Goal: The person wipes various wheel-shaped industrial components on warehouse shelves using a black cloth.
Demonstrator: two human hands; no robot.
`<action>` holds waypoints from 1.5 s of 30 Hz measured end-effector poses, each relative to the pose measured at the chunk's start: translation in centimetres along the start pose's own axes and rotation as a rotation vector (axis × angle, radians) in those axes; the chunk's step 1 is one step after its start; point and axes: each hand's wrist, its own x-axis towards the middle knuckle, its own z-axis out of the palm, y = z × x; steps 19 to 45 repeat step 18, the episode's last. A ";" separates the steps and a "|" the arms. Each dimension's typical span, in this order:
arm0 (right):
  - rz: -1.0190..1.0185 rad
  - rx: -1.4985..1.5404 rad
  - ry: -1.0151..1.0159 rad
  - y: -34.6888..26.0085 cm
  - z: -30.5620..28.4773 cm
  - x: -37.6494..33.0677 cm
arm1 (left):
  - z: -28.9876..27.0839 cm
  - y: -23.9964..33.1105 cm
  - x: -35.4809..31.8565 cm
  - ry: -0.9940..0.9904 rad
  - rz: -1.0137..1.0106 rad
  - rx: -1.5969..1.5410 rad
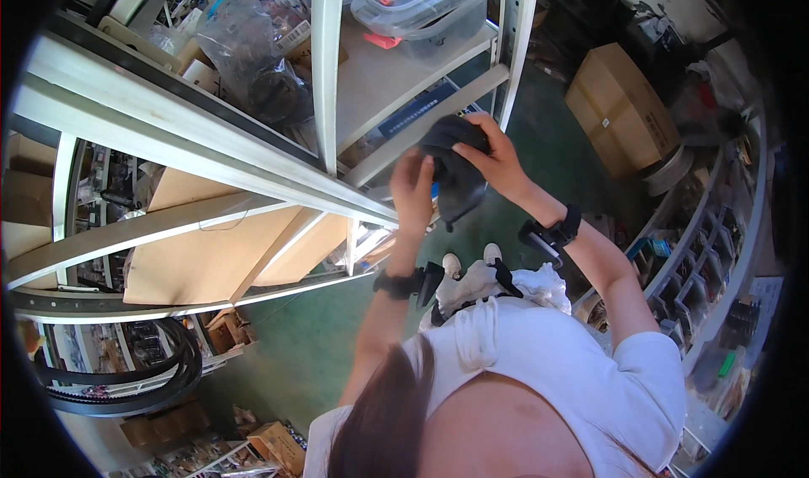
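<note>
Between my two hands, in front of the shelving, is a soft black item with a rounded, folded top and a small dark tip hanging at its lower end. Its exact kind is not clear. On its left side, my left hand is closed with bent fingers at the edge. The fingers of my right hand grip it from the right, with the thumb across its front. Dark bands with small devices circle both wrists.
White metal shelving stands close ahead and left, holding bagged goods and a clear lidded box with red handles. A large carton stands to the right. Black belts hang at the lower left. Bins line the right side.
</note>
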 end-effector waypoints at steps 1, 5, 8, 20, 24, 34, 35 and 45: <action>0.015 0.026 -0.048 -1.1 0.6 0.6 | -0.4 0.7 0.5 -0.028 0.010 -0.038; -0.367 -0.366 -0.183 -2.9 3.0 3.7 | -1.2 2.7 3.3 -0.080 0.135 -0.093; -0.194 -0.243 -0.153 -0.1 3.1 4.7 | -2.8 2.6 3.3 -0.070 -0.065 0.069; -0.333 -1.147 -0.091 2.9 10.2 11.4 | -5.9 0.0 -0.9 -0.058 0.102 0.610; -0.333 -1.147 -0.091 2.9 10.2 11.4 | -5.9 0.0 -0.9 -0.058 0.102 0.610; -0.333 -1.147 -0.091 2.9 10.2 11.4 | -5.9 0.0 -0.9 -0.058 0.102 0.610; -0.333 -1.147 -0.091 2.9 10.2 11.4 | -5.9 0.0 -0.9 -0.058 0.102 0.610; -0.333 -1.147 -0.091 2.9 10.2 11.4 | -5.9 0.0 -0.9 -0.058 0.102 0.610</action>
